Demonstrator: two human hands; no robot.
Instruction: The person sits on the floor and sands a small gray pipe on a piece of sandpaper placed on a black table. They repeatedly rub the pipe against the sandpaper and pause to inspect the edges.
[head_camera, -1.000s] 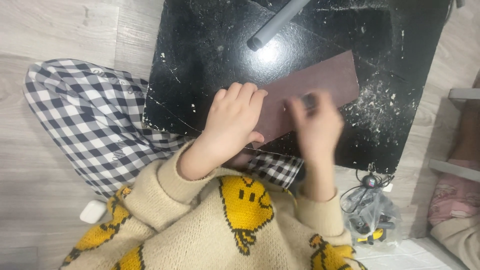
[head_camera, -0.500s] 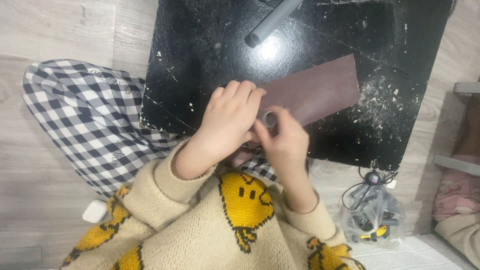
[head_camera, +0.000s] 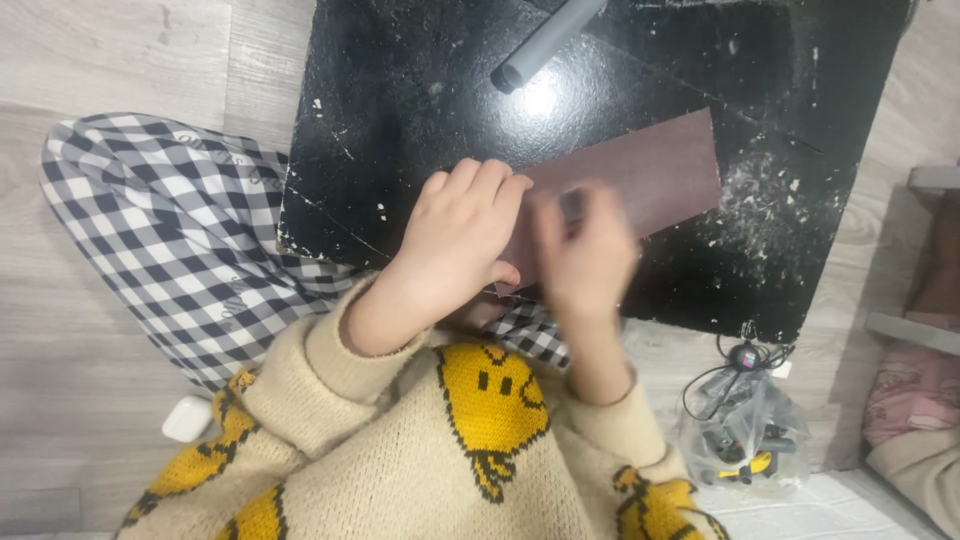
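Note:
A brown sheet of sandpaper (head_camera: 650, 175) lies on a black board (head_camera: 400, 100) on the floor. My left hand (head_camera: 455, 240) lies flat on the sheet's left end, fingers together, pressing it down. My right hand (head_camera: 585, 255) is motion-blurred just to the right of it, over the sheet's near edge. Its fingers pinch a small grey piece (head_camera: 572, 205) against the sandpaper. White dust (head_camera: 770, 200) is scattered on the board to the right of the sheet.
A grey tube (head_camera: 545, 40) lies at the board's far side. My checked trouser leg (head_camera: 170, 230) lies left of the board. A small white case (head_camera: 187, 418) sits on the wooden floor. A clear bag of small parts with a cable (head_camera: 740, 440) sits at the right.
My right hand slid left along the sandpaper toward my left hand, then back a little to the right. My left hand stayed in place on the sheet.

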